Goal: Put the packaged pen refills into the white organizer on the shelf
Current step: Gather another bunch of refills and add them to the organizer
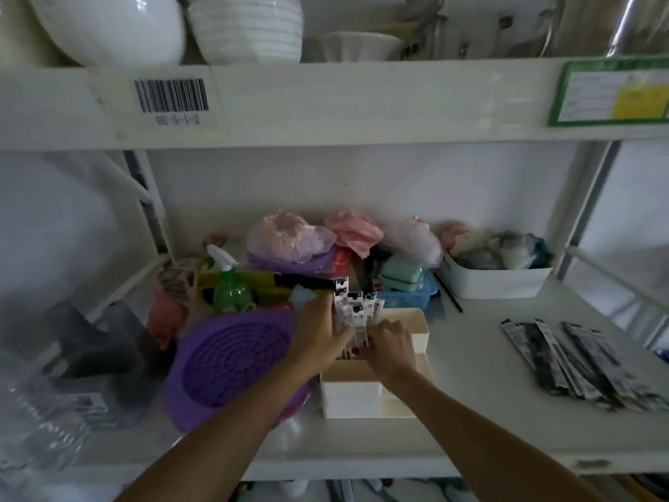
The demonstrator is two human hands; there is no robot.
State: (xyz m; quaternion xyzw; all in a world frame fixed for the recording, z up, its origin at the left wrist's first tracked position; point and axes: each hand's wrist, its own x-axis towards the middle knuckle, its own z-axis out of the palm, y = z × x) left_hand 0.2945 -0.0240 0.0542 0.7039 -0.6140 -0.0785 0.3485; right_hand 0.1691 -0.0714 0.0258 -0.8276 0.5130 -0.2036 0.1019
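A white organizer [365, 396] stands on the shelf in the middle of the head view. Several black-and-white packaged pen refills [356, 307] stand upright in its far left part. My left hand [318, 333] wraps around that bundle from the left. My right hand [389, 344] touches the same bundle from the right, fingers curled on the packs' lower part, which is hidden. More packaged refills [579, 360] lie flat in a loose pile on the shelf at the right.
A purple round strainer [231, 360] sits left of the organizer, a green spray bottle [230, 284] behind it. A blue basket [405, 295], bagged items and a white bin [499, 280] fill the back. The upper shelf beam [325, 103] hangs close overhead.
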